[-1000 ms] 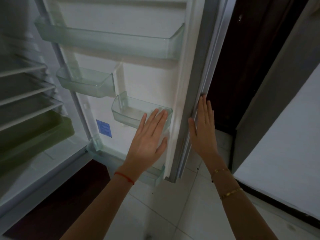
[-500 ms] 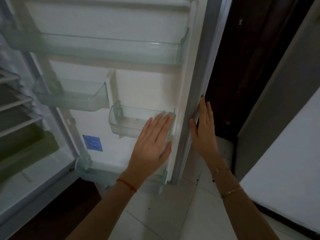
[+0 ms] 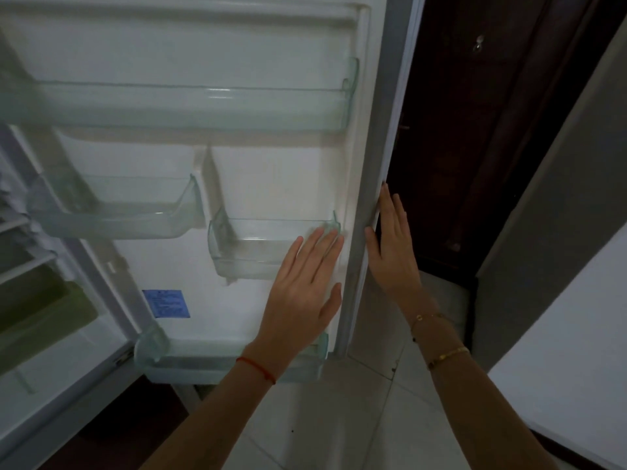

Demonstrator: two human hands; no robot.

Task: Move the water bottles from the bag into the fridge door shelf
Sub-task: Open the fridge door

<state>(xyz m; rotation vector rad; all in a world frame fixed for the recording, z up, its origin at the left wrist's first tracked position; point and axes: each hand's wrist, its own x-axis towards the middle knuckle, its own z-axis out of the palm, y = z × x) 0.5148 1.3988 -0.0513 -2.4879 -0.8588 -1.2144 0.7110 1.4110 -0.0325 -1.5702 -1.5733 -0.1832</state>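
Note:
The fridge door [image 3: 271, 178] stands open before me, its inner side facing me. It carries clear plastic shelves: a wide top shelf [image 3: 190, 106], a small left shelf [image 3: 112, 215], a small right shelf [image 3: 251, 256] and a bottom shelf [image 3: 203, 362]. All look empty. My left hand [image 3: 302, 293] lies flat with straight fingers against the door's inner side, fingertips at the small right shelf. My right hand [image 3: 390, 249] rests flat with straight fingers on the door's outer edge. No bottle and no bag are in view.
The fridge interior with wire racks [image 3: 20, 245] and a greenish drawer [image 3: 40, 313] is at the left. A dark wooden door [image 3: 481, 130] stands behind the fridge door. A grey wall [image 3: 559, 198] and a white surface [image 3: 576, 351] are at the right. Pale floor tiles [image 3: 339, 418] lie below.
The fridge door has swung further open toward the right, so its inner side faces me more squarely. Both hands stayed flat on the door and moved with it.

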